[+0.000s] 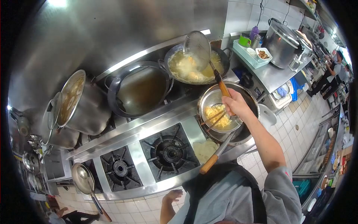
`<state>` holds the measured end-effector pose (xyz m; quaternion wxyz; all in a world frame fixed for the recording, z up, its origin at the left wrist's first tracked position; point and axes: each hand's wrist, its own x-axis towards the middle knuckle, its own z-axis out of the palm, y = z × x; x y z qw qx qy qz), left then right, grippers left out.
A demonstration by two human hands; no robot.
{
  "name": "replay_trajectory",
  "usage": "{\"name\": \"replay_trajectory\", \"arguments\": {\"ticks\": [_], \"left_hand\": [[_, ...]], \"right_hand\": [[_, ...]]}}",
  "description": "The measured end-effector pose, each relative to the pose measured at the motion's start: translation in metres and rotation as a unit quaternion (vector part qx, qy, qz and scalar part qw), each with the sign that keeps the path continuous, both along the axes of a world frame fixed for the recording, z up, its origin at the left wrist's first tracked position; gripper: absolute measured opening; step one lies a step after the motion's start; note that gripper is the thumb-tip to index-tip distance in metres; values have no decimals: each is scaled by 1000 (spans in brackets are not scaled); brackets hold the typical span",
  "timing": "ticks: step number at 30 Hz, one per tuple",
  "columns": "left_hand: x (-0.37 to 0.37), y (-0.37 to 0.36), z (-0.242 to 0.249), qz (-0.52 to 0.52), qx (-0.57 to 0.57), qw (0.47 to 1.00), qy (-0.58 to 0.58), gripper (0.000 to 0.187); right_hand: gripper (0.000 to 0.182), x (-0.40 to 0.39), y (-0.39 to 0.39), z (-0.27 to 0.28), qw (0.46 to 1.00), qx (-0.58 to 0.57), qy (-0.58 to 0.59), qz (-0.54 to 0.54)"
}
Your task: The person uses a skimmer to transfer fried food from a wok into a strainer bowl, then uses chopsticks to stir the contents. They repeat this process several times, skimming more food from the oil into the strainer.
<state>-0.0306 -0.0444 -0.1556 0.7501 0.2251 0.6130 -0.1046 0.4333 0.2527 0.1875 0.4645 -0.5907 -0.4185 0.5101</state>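
Note:
My right hand (235, 102) is wrapped round the wooden handle of a mesh skimmer (197, 51). Its round head is tilted up over the back-right wok (174, 76), where pale food (188, 69) bubbles in yellow oil. Below my right hand, a metal bowl (206, 104) with yellow bits sits within a larger round pan (254, 102). Thin dark sticks (213, 120) lie across those bits. Another wooden-handled utensil (210, 164) leans over the front rim. My left hand (172, 195) hangs low before the stove, fingers loosely apart and holding nothing.
A second wok (141, 89) holds darker liquid, left of the bubbling one. Large stockpots (87, 112) stand further left. Two burners (172, 153) and a small pan with a ladle (82, 178) are in front. A rice cooker (279, 44) stands right; people (332, 74) are beyond.

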Motion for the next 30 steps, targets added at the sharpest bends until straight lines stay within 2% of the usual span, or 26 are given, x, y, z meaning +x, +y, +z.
{"name": "replay_trajectory", "arguments": {"ticks": [3,9,10,13,16,19,20,23,26,28,30], "left_hand": [[-2,-3,0,-2,-3,1000,8,43],[5,-6,12,-15,-5,999,32,40],[6,-7,13,-12,-2,1000,27,40],[8,-6,17,-14,9,1000,18,41],[8,-6,-5,-25,18,999,19,41],[3,-7,-13,-11,19,1000,14,40],[4,-5,-11,-6,17,1000,16,39],[2,0,-7,-12,26,1000,12,35],[3,2,-6,-18,30,999,28,32],[3,1,-6,-10,26,999,28,31],[-1,-5,-15,7,18,1000,9,32]], "right_hand": [[49,7,-5,7,999,12,-47,5],[48,31,-15,17,981,41,-186,-35],[48,43,-13,5,977,55,-200,-40],[48,47,-21,14,974,46,-211,-64],[36,52,-34,24,985,-6,-158,-69],[32,64,-40,26,994,-71,-68,-46],[21,66,-40,29,996,-80,-33,-36],[14,63,-41,40,993,-108,38,-35],[13,53,-36,44,988,-124,92,-9],[14,39,-33,46,982,-140,122,-29],[23,29,-28,43,974,-156,159,-31]]}}
